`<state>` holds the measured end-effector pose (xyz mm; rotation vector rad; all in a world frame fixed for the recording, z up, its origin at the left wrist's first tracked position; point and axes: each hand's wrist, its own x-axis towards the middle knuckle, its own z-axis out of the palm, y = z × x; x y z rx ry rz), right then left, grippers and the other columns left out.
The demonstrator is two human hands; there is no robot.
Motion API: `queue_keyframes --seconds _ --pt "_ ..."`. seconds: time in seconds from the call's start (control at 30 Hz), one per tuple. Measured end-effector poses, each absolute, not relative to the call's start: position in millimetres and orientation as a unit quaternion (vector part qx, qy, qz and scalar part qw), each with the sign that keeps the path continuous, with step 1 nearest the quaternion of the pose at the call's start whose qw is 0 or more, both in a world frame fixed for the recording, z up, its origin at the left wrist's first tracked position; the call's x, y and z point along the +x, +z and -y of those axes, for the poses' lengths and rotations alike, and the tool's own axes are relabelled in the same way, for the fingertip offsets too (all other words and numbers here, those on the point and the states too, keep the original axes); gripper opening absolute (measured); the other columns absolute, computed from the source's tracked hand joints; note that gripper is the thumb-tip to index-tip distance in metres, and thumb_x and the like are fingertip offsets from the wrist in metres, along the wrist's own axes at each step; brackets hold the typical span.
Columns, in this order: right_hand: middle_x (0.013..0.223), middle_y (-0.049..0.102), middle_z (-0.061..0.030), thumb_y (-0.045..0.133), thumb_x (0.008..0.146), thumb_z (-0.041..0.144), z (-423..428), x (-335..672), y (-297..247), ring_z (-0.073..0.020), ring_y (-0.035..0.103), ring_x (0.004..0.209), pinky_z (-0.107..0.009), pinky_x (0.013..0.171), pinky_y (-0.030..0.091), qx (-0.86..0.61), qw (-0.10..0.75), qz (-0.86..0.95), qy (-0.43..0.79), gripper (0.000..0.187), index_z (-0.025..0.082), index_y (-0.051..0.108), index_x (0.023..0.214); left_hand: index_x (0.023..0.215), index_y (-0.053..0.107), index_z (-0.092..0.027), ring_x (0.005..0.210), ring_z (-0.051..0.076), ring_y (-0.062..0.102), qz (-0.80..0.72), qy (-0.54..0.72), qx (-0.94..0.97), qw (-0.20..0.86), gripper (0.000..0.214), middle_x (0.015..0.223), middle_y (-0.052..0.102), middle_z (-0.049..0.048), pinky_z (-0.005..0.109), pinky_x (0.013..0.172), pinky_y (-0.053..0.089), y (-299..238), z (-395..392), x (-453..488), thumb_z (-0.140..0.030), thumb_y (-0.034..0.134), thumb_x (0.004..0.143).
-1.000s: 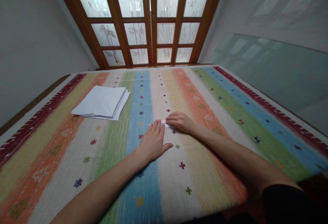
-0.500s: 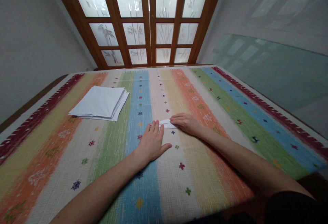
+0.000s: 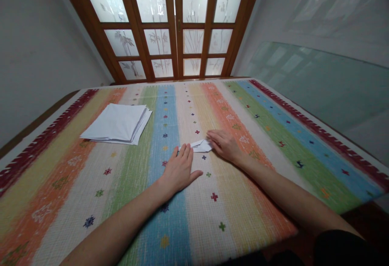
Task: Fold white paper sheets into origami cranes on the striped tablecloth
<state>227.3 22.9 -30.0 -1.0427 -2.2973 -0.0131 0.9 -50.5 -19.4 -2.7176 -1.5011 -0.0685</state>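
Observation:
A small folded piece of white paper (image 3: 201, 147) lies on the striped tablecloth, with a pointed flap visible along its upper right part. My left hand (image 3: 179, 168) lies flat, its fingertips pressing on the paper's left end and its thumb out to the side. At the other end, my right hand (image 3: 224, 145) has its fingers bent together against the paper's right corner. The thumb of that hand is mostly hidden behind the fingers. Farther left rests a stack of white paper sheets (image 3: 114, 121), apart from both hands.
The tablecloth (image 3: 130, 201) with coloured stripes covers the table. Beyond its far edge stand wooden doors (image 3: 178, 26) with frosted panes. A glass panel (image 3: 319, 83) leans along the right wall, and a plain wall (image 3: 36, 35) rises on the left.
My right hand has shifted slightly right along the folded paper, and more of the paper's right end with a pointed flap now shows. My left hand stays in place.

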Motion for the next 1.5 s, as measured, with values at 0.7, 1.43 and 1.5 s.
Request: queue_keyframes --seconds 0.7,1.43,1.5 --pt "0.101 0.072 -0.0104 0.055 0.092 0.028 -17.4 204.1 -19.4 -0.0223 0.066 0.093 -0.036 0.085 0.048 -0.368 0.188 0.91 0.039 0.02 0.016 0.068 0.101 0.136 0.048 0.0 0.115 0.039 0.052 0.553 0.024 -0.829 0.082 0.079 0.132 0.054 0.0276 0.05 0.094 0.04 -2.4 66.4 12.4 -0.063 0.046 0.088" --pt "0.094 0.064 -0.0097 0.054 0.087 0.009 -42.9 161.5 -33.6 -0.0172 0.058 0.089 -0.034 0.085 0.047 -0.295 0.256 0.896 0.213 0.022 0.014 0.071 0.1 0.131 0.05 0.006 0.122 0.041 0.046 0.555 0.011 -0.827 0.089 0.081 0.129 0.054 0.0305 0.05 0.099 0.036 -6.6 67.5 15.2 -0.062 0.048 0.087" --pt "0.092 0.065 -0.0091 0.055 0.086 0.008 -45.0 160.4 -30.1 -0.0166 0.058 0.087 -0.034 0.085 0.047 -0.301 0.243 0.892 0.235 0.022 0.014 0.071 0.1 0.132 0.05 0.004 0.121 0.04 0.047 0.562 0.013 -0.823 0.086 0.08 0.129 0.054 0.0296 0.05 0.098 0.037 -6.8 67.4 14.9 -0.062 0.048 0.087"
